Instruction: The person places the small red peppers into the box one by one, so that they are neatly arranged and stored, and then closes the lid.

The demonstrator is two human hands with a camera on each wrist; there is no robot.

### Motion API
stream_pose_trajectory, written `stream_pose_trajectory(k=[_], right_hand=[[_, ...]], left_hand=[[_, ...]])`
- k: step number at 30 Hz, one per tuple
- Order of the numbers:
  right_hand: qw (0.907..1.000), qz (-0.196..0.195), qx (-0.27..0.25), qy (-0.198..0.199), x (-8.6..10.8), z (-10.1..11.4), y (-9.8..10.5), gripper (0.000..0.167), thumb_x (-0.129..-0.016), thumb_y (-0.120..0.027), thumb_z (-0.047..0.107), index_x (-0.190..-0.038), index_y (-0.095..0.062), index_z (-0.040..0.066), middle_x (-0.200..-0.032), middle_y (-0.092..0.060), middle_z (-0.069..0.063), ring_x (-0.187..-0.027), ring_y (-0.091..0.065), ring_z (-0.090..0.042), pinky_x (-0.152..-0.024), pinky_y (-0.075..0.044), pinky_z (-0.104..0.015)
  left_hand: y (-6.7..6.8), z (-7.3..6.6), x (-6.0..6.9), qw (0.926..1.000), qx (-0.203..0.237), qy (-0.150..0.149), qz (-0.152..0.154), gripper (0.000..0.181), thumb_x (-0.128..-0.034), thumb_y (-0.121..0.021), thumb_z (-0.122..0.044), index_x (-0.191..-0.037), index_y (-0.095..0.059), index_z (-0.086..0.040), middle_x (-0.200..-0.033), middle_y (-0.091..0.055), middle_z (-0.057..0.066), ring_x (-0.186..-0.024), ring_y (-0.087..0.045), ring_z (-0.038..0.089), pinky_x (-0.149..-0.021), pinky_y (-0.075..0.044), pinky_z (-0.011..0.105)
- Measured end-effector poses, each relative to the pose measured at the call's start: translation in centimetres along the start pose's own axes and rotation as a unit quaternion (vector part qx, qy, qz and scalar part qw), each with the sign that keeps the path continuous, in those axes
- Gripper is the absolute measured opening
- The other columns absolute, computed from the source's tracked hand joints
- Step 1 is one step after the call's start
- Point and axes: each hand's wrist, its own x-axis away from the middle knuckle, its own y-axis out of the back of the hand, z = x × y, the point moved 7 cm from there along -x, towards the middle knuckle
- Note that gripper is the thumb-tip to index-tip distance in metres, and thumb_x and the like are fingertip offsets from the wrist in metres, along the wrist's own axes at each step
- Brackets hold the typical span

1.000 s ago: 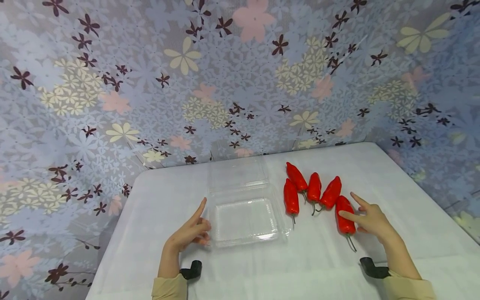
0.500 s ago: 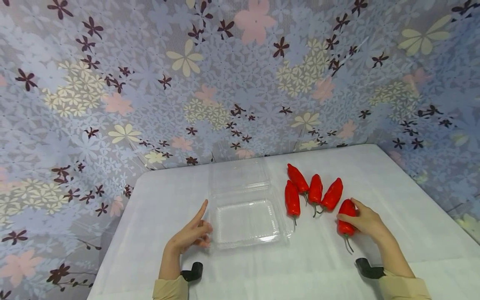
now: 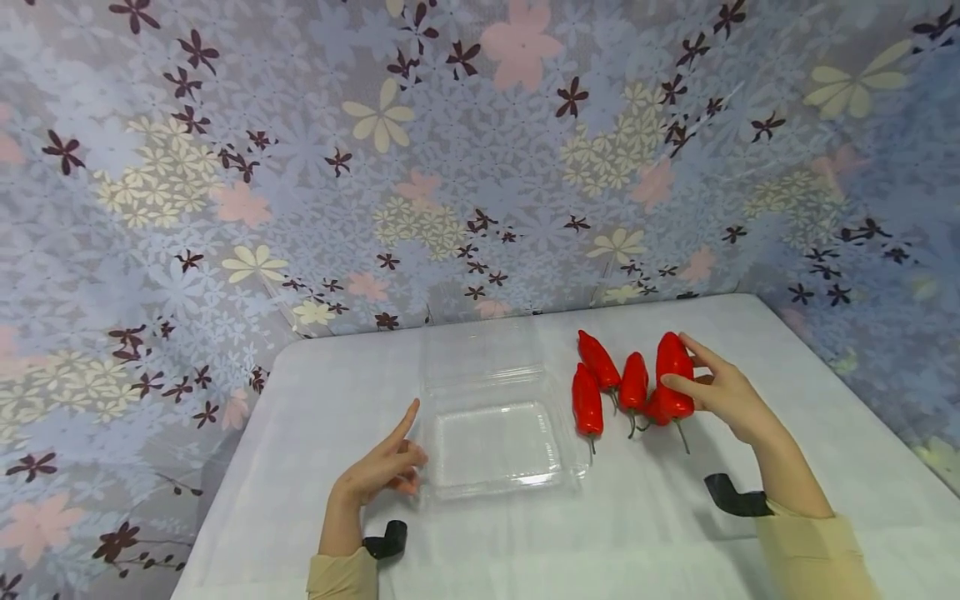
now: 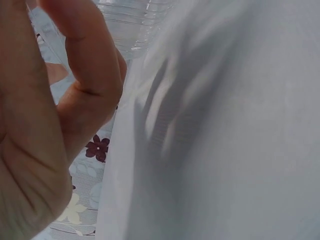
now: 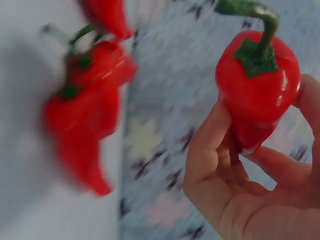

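Clear plastic box (image 3: pixel 495 443) sits on the white table (image 3: pixel 525 546), lid (image 3: pixel 480 358) laid back on its far side. All five red peppers are outside the box, so status reads as early: one up in hand, four lying on the table.

Right hand (image 3: pixel 723 398): gripping the raised pepper (image 3: pixel 673 358), thumb on one side, fingers on the other. Pepper is off the table, well right of the box, tip pointing away from the person, stalk toward them. Right wrist view backs that up; grip looks secure.

Left hand (image 3: pixel 386 468): beside the box's left edge, index finger straight, the rest loosely bent, no grip visible. Can't tell whether it touches the plastic.

Left to handle, judging from the layout: rear pepper (image 3: pixel 597 361), front pepper (image 3: pixel 587 400), middle pepper (image 3: pixel 634 383) and a mostly hidden pepper (image 3: pixel 655 411) behind the raised one in the head view. Can't tell if those two touch. Pick-up of the first counts as done; its set-down isn't, and the lid is open.
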Motion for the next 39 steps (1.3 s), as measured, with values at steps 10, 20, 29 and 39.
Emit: stream_pose_trajectory(k=[10,20,29,39], right_hand=[[0.9858,0.113,0.005,0.124,-3.1,8.8,-5.5,0.078,-0.087,-0.069,0.023,-0.151,-0.025,0.020,-0.137,-0.036,-0.021,-0.108,-0.049,-0.039,-0.072,-0.056,-0.041],[0.9353,0.317,-0.008,0.156,-4.9,10.5,-16.3,0.072,-0.085,-0.070,0.022,-0.147,-0.035,0.030,-0.134,-0.043,-0.009,-0.106,-0.050,-0.032,-0.070,-0.056,-0.037],[0.8845,0.426,0.066,0.178,-3.8,9.1,-22.6,0.061,-0.084,-0.070,0.018,-0.140,-0.048,0.023,-0.123,-0.052,0.003,-0.101,-0.050,-0.023,-0.073,-0.054,-0.029],[0.8624,0.469,0.071,0.176,-2.6,8.0,-25.0,0.058,-0.082,-0.069,0.007,-0.137,-0.052,0.018,-0.116,-0.054,0.007,-0.103,-0.048,-0.015,-0.081,-0.050,-0.026]], left_hand=[[0.1,0.2,-0.4,1.0000,0.006,0.003,0.004,0.088,-0.0911,-0.057,-0.013,-0.151,0.004,-0.037,-0.092,-0.044,0.010,-0.056,-0.050,0.011,-0.052,-0.051,0.023],[0.3,0.2,-0.5,0.9999,0.016,-0.001,0.003,0.090,-0.0895,-0.058,-0.012,-0.151,0.002,-0.038,-0.087,-0.046,0.008,-0.052,-0.050,0.010,-0.049,-0.051,0.022],[0.0,0.4,-0.7,0.9999,0.013,0.003,-0.001,0.086,-0.0894,-0.055,-0.012,-0.152,0.001,-0.034,-0.091,-0.049,0.010,-0.051,-0.050,0.010,-0.050,-0.052,0.022],[0.1,0.0,-0.7,0.9997,0.023,-0.004,-0.005,0.088,-0.0895,-0.054,-0.008,-0.152,0.002,-0.033,-0.083,-0.046,0.007,-0.050,-0.051,0.010,-0.048,-0.052,0.022]])
